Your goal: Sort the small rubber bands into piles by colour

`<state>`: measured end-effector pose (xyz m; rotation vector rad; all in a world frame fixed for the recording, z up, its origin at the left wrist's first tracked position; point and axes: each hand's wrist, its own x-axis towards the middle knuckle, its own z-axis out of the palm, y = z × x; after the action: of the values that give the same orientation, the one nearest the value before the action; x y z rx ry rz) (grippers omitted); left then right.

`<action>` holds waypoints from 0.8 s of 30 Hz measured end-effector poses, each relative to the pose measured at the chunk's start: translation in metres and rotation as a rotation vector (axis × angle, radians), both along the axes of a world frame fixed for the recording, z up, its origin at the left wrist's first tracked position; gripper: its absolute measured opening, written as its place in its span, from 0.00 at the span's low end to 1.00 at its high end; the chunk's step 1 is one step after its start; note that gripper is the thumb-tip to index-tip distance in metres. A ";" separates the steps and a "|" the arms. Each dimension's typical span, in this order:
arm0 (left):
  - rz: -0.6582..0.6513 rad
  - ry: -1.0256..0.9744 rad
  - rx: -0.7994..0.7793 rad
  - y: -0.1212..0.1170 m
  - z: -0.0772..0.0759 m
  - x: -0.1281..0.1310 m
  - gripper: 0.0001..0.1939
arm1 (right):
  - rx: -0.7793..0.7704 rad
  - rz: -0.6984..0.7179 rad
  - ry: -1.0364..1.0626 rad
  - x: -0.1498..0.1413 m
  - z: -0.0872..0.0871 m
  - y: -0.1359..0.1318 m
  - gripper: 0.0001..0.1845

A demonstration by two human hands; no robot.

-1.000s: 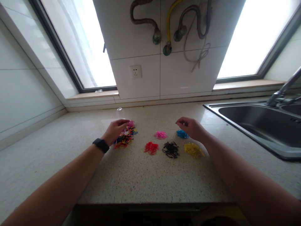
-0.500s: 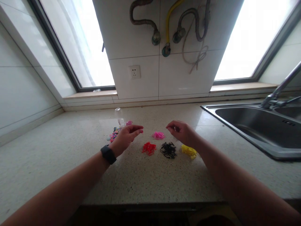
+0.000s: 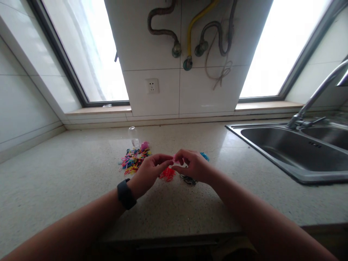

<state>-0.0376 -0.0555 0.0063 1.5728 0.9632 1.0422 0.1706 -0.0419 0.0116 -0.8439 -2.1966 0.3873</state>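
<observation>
Toward the desk's (image 3: 174, 136) back edge, a bare strip runs from the clear cup (image 3: 133, 139) to the sink (image 3: 272, 152), passable behind both hands. The left hand (image 3: 150, 172) and right hand (image 3: 196, 166) block the middle. The mixed pile (image 3: 130, 159) obstructs the cup's front side; open surface reaches the left back corner. Between the forearms, the front edge lies free.

head view facing forward, down over hands (image 3: 148, 172)

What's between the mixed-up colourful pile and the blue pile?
In the head view, the left hand and right hand are between the mixed pile and the blue pile, with the red pile and black pile partly showing.
</observation>
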 end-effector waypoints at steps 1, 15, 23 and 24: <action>0.001 0.001 -0.004 0.000 0.000 0.000 0.16 | -0.003 0.007 -0.007 0.000 0.000 0.000 0.13; 0.025 -0.040 0.003 0.004 -0.008 -0.004 0.17 | 0.040 0.015 0.053 0.005 0.003 -0.001 0.03; 0.023 -0.163 -0.048 0.004 -0.009 -0.004 0.16 | 0.028 -0.072 0.153 0.014 0.004 0.002 0.05; 0.017 -0.179 -0.053 0.004 -0.009 -0.004 0.16 | 0.022 -0.078 0.168 0.015 0.004 0.002 0.05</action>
<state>-0.0415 -0.0514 -0.0029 1.4044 0.8755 1.1397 0.1853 -0.0398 0.0156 -0.8507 -2.0034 0.3808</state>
